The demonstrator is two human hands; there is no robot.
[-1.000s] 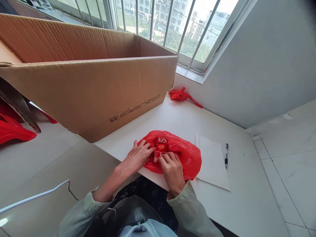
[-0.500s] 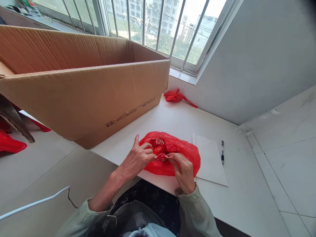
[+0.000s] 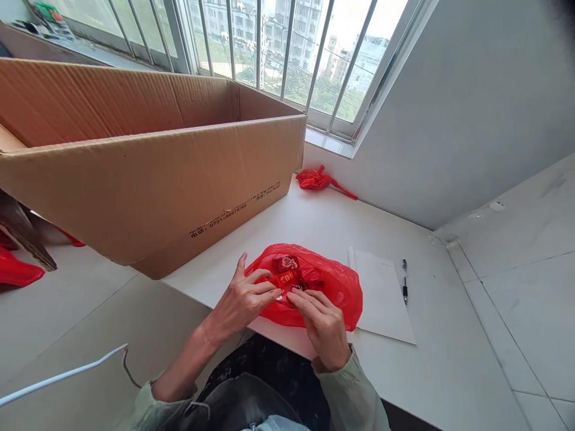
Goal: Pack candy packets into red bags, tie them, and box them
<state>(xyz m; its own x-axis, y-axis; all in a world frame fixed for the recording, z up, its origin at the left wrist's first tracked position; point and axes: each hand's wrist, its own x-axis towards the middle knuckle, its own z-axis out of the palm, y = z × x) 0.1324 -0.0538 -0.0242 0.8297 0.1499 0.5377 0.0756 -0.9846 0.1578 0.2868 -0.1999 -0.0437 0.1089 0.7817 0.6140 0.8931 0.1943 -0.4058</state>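
Observation:
A red plastic bag (image 3: 345, 293) lies open on the white table, with several small red-wrapped sweets (image 3: 287, 264) inside it. My left hand (image 3: 249, 296) reaches in from the left, thumb and index finger pinching one end of a wrapped sweet (image 3: 282, 300) while its other fingers stay loosely extended. From the right, my right hand (image 3: 324, 326) has its fingertips closed on the same sweet's other side. Most of this sweet is hidden behind my fingers. Both hands are just over the bag's near rim.
A large open cardboard box (image 3: 215, 173) stands at the left of the table (image 3: 449, 335). A crumpled red bag (image 3: 314, 178) lies by the wall. White paper (image 3: 384, 299) and a pen (image 3: 405, 282) are right of the sweets. A barred window (image 3: 309, 54) is behind.
My right fingers have moved left, closer to my left fingertips, and now cover more of the sweet that was stretched between both hands. The view has shifted slightly.

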